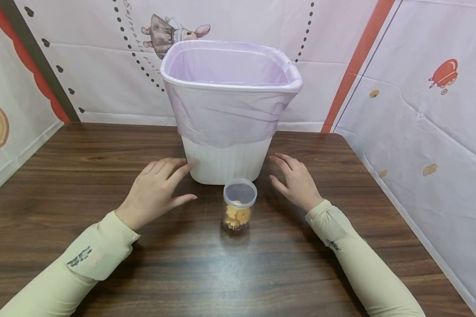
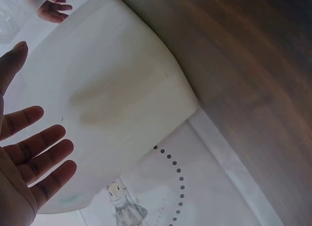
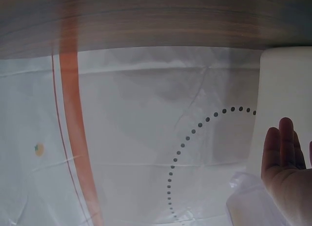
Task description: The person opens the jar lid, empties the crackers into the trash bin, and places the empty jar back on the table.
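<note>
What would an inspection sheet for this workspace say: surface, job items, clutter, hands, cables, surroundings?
Surface: brown wood-grain table, light reflecting off its near part.
Job items: white bin, upright, with a lilac liner folded over its rim; clear jar upright before it, yellow pieces inside.
Clutter: nothing seen.
Hands: left hand and right hand at either side of the bin's lower part, neither holding anything; fingertip contact unclear.
Cables: nothing seen.
Surroundings: pale printed sheeting behind and at both sides.
</note>
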Tool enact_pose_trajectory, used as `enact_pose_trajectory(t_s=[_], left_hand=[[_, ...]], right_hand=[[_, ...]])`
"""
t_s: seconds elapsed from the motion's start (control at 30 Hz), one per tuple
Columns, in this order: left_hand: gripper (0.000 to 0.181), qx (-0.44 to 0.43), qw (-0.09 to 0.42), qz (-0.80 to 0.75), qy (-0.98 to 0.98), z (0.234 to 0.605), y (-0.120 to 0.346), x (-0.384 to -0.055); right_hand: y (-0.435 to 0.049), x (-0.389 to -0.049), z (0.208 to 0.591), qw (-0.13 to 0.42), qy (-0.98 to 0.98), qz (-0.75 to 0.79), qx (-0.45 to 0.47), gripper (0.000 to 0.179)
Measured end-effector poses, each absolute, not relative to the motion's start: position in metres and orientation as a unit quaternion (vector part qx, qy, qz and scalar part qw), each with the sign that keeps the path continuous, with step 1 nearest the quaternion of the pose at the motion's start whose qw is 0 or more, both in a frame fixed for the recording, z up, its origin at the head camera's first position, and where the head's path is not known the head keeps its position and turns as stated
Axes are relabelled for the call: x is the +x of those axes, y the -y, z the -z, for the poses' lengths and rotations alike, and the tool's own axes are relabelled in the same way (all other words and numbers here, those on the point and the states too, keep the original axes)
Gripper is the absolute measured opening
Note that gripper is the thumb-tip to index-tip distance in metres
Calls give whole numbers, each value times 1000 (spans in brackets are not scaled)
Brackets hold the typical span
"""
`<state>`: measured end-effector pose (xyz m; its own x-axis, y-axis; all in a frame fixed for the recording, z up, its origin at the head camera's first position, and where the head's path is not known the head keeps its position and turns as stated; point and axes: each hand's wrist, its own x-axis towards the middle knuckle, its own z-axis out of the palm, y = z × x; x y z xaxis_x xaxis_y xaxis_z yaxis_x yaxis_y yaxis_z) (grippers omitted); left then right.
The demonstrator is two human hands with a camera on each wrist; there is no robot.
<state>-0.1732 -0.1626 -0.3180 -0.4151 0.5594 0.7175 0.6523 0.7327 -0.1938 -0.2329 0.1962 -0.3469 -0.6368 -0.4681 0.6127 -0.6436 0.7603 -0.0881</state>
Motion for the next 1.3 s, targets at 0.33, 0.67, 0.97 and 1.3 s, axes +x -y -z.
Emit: enact_pose_trajectory(t_s=[0.33,0.67,0.97,1.3], left_hand=[[63,-378,399,72,833,321,157,-171],[67,-365,333,143,858,323,148,-163],[62,-311,163,283,892,314,138,-149],[58,-272,3,439,856,316,127,-143]], right_hand=[[-195,-234,348,286,894,-152,310,44],[-195,-234,347,281,894,-156,311,44],[-195,-233,347,278,895,-156,310,44],[-192,-227,341,266,896,-178,307,41]])
